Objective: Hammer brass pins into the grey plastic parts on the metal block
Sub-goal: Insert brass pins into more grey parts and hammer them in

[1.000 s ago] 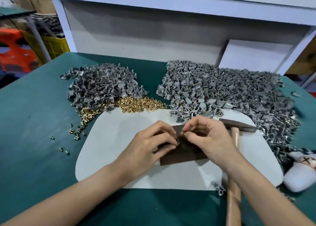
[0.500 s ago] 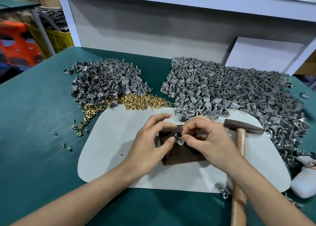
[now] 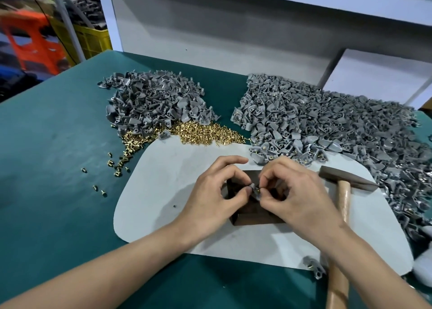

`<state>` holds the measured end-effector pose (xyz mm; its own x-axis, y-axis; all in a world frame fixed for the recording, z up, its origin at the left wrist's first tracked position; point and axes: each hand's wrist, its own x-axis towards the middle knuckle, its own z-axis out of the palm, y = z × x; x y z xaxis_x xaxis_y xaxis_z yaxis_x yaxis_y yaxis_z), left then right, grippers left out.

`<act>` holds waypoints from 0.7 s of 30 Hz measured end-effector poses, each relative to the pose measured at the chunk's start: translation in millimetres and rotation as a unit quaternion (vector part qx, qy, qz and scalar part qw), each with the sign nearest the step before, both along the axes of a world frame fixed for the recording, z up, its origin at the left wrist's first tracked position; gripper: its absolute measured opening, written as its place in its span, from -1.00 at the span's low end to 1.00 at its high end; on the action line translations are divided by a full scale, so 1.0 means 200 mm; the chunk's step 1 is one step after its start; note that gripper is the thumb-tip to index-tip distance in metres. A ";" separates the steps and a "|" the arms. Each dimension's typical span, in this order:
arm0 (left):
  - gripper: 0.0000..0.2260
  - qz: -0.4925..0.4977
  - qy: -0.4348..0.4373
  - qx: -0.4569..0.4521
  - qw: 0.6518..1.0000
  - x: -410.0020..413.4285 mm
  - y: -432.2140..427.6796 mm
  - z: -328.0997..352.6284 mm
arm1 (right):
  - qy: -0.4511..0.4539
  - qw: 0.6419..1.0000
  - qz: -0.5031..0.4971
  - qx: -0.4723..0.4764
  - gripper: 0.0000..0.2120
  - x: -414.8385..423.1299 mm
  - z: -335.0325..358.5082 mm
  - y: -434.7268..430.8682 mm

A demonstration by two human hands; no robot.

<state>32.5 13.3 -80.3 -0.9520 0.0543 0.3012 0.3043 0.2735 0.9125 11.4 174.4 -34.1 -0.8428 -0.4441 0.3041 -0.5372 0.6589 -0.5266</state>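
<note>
Left hand [image 3: 215, 198] barely shifted, still pinching grey part [image 3: 252, 188] over block [image 3: 252, 218]. Right hand [image 3: 301, 198] pinches pin [image 3: 257, 189] against it, pin direction unclear tbh. Hammer [image 3: 343, 198] handle runs toward person.

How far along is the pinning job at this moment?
Done: the right pile is large, with brass showing in several parts. In hand: the left hand pinches a grey part over the metal block while the right hand pinches a brass pin at it; the hammer lies on the mat. Left: the smaller left pile and loose pins.
</note>
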 end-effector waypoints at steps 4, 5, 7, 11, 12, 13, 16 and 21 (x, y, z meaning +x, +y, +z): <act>-0.92 0.000 -0.001 0.004 1.000 0.00 0.00 -0.01 | -0.010 1.000 0.004 0.015 -0.77 0.00 0.00 -0.01; -0.92 -0.001 -0.002 0.005 1.000 0.00 0.00 -0.01 | -0.012 1.000 0.005 0.019 -0.78 -0.01 0.00 -0.01; -0.91 -0.003 -0.002 0.005 1.000 0.01 0.00 -0.01 | -0.019 1.000 0.008 0.021 -0.78 -0.01 0.00 -0.01; -0.93 -0.003 0.000 0.003 1.000 0.01 0.00 -0.01 | -0.024 1.000 0.010 0.013 -0.79 0.00 0.00 0.00; -0.93 -0.004 -0.001 0.002 1.000 0.01 0.00 -0.01 | -0.025 1.000 0.008 0.012 -0.80 0.00 0.00 0.00; -0.93 -0.005 -0.002 0.003 1.000 0.01 0.00 -0.01 | -0.025 1.000 0.007 0.011 -0.80 0.00 0.00 -0.01; -0.94 -0.009 -0.005 0.005 1.000 0.01 0.00 -0.01 | -0.028 1.000 0.006 0.011 -0.78 0.00 0.00 -0.01; -0.95 -0.003 0.003 0.009 1.000 0.02 0.00 -0.01 | -0.034 0.999 -0.004 0.000 -0.75 0.01 0.00 -0.01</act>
<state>35.6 13.4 -82.3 -0.9502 0.0540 0.3070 0.3104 0.2552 0.9157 12.7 172.8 -33.9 -0.8649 -0.4378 0.2456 -0.4950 0.6629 -0.5617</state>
